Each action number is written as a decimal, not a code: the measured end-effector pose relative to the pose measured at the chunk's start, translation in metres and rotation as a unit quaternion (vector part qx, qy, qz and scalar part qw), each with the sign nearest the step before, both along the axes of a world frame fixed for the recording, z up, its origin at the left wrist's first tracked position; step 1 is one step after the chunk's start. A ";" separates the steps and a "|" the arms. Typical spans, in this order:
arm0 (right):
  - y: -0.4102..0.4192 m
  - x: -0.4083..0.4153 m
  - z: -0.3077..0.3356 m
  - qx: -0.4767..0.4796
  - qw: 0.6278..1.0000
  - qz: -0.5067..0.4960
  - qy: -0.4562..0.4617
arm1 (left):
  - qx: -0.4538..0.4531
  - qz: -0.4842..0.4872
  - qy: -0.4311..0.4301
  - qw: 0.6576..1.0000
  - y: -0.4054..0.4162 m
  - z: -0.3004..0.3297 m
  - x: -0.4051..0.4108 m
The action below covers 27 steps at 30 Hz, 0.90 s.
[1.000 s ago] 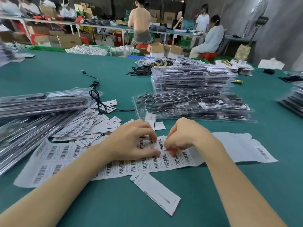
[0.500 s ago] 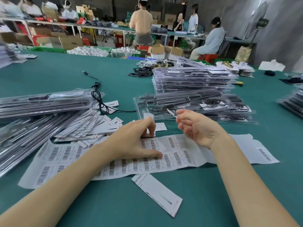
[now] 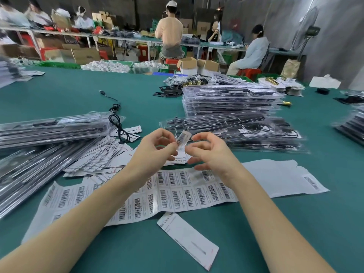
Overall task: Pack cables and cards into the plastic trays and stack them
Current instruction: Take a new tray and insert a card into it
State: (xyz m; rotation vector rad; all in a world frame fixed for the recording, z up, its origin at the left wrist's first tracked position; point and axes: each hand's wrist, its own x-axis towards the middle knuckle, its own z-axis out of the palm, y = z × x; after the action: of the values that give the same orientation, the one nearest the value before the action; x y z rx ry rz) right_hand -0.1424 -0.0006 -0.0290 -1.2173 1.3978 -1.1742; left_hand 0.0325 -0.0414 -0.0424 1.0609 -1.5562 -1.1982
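Both hands were up off the desk, meeting over the middle. The left hand (image 3: 155, 148) had a small barcode sticker (image 3: 182, 139) pinched between thumb and fingertips, so that grip was closed right on the label, which stood tilted in the air. The right hand (image 3: 208, 150) sat just beside it with fingers curled in toward the sticker's right edge; honestly couldn't tell if that grip actually had hold of it or was only hovering next to it.

Right under the hands, a white card (image 3: 180, 160) peeked out between them. Below that, a long sheet of barcode labels (image 3: 177, 194) lay flat across the green desk (image 3: 295, 233), running under both forearms, with its blank peeled end off to the right. Another card (image 3: 189, 240) lay loose nearer the camera, angled and apart from the sheet.

To the left, a messy fan of cards (image 3: 94, 154) spilled out beside a slumped heap of clear plastic trays (image 3: 49, 131). A black cable (image 3: 118, 123) snaked over the desk past the top of that heap. On the right, behind the hands, a packed stack of trays (image 3: 236, 131) sat low, with a taller, neater stack (image 3: 230, 99) just behind it. More trays showed at the far right edge.

Farther back were some people seated at a long bench with cardboard boxes.
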 end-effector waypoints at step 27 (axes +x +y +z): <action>-0.054 -0.032 0.018 -0.069 0.986 -0.114 0.101 | -0.044 0.033 -0.019 0.998 -0.046 0.018 -0.025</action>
State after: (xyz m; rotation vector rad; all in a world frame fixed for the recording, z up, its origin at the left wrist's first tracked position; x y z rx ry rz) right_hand -0.1742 -0.0546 -0.0111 -1.3298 1.6647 -1.3528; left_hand 0.0073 -0.0869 -0.0241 1.0740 -1.5764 -1.0616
